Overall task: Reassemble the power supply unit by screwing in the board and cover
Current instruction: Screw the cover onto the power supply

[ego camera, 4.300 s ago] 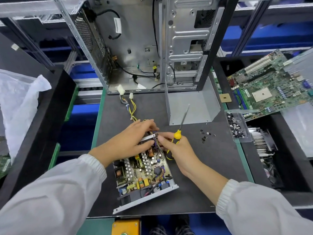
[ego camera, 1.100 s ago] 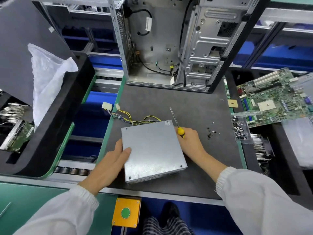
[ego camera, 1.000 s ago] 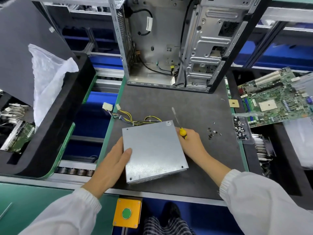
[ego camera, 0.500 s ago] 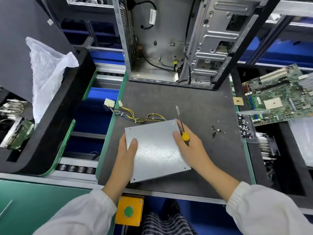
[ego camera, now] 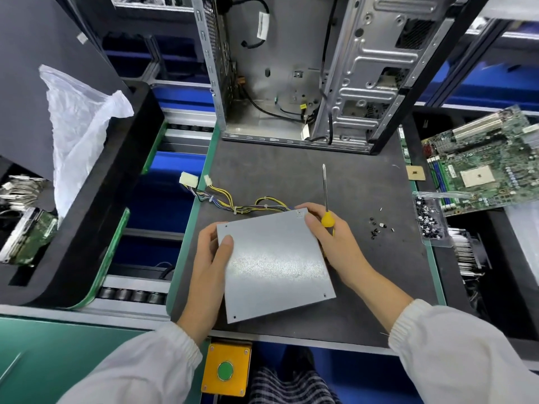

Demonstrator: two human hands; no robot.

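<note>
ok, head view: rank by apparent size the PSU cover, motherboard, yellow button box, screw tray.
1. PSU cover
2. motherboard, farther off and cut by the frame edge
3. yellow button box
4. screw tray

Head camera looks steeply down, close over the work mat (ego camera: 291,182).

No text, brand, number or sign can be read anywhere in the head view. A white tag (ego camera: 263,24) on a black cable inside the open computer case (ego camera: 294,68) carries print too small and blurred to make out, and the small sticker (ego camera: 299,212) at the far corner of the power supply cover (ego camera: 275,265) is equally illegible. Markings on the green motherboard (ego camera: 481,164) at the right are not resolvable either.
</note>
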